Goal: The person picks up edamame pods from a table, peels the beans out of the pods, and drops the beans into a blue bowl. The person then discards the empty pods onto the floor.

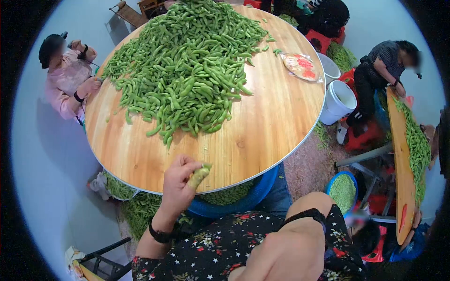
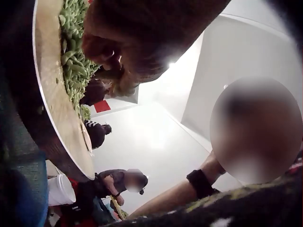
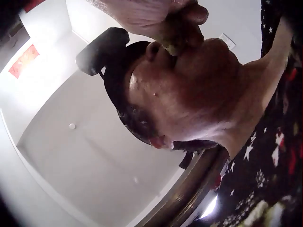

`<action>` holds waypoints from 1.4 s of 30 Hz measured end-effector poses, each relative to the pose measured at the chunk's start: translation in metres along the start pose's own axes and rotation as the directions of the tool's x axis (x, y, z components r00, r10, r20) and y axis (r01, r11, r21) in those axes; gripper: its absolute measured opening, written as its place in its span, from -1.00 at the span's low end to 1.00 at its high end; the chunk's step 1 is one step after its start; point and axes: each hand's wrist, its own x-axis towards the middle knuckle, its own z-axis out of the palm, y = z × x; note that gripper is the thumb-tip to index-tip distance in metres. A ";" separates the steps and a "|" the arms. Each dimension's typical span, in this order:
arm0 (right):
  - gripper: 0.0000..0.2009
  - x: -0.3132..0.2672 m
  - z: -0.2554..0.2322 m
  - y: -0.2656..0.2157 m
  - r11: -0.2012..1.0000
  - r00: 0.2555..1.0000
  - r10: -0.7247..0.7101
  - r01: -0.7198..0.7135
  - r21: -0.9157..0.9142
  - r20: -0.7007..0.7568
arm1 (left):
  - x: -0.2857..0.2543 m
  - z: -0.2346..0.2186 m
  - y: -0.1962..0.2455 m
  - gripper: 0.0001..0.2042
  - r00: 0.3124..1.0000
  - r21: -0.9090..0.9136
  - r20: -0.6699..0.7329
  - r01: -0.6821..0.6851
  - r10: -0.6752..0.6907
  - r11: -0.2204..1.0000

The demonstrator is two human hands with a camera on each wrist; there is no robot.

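Note:
In the head view my left hand point(image 1: 180, 180) is over the near edge of the round wooden table point(image 1: 267, 136). Between thumb and fingers it pinches a small green soybean pod point(image 1: 206, 166), mostly hidden by the fingers. A yellowish-green covering point(image 1: 198, 178) shows at the thumb. Ahead of this hand lies a large heap of green soybean pods point(image 1: 187, 70). My right hand point(image 1: 286, 253) is raised close to the head camera, away from the table. In the right wrist view its bent fingers point(image 3: 191, 30) are near the face, with something greenish among them; I cannot tell whether they hold it.
Under the table's near edge stands a blue tub point(image 1: 248, 199) of green beans. A clear packet point(image 1: 302, 67) lies on the right of the table, with white buckets point(image 1: 338, 103) beyond its rim. Other people sit around, one at the left rim point(image 1: 70, 79).

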 end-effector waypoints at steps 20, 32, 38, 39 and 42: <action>-0.84 -0.047 -0.088 0.014 0.108 0.516 0.556 -0.822 -0.559 -0.651 | 0.006 -0.002 -0.037 -0.78 0.999 0.117 -0.055 0.003 0.003 0.993; -0.77 -0.053 -0.106 0.006 0.545 0.392 0.223 -0.810 -0.219 -0.893 | -0.003 0.020 -0.003 -0.70 0.989 -0.302 0.012 0.145 -0.148 0.942; -0.83 -0.058 -0.130 0.015 0.183 0.785 0.004 -0.610 -0.771 -0.620 | -0.003 0.021 -0.013 -0.71 0.977 0.082 0.125 -0.182 0.171 0.980; -0.83 -0.057 -0.127 0.017 0.188 0.783 0.007 -0.612 -0.768 -0.622 | -0.004 0.019 -0.011 -0.71 0.978 0.083 0.127 -0.176 0.165 0.981; -0.77 -0.052 -0.126 0.018 -0.096 0.837 -0.205 -0.533 -0.841 -0.507 | 0.001 0.013 -0.003 -0.78 0.995 0.118 0.102 -0.036 0.024 0.992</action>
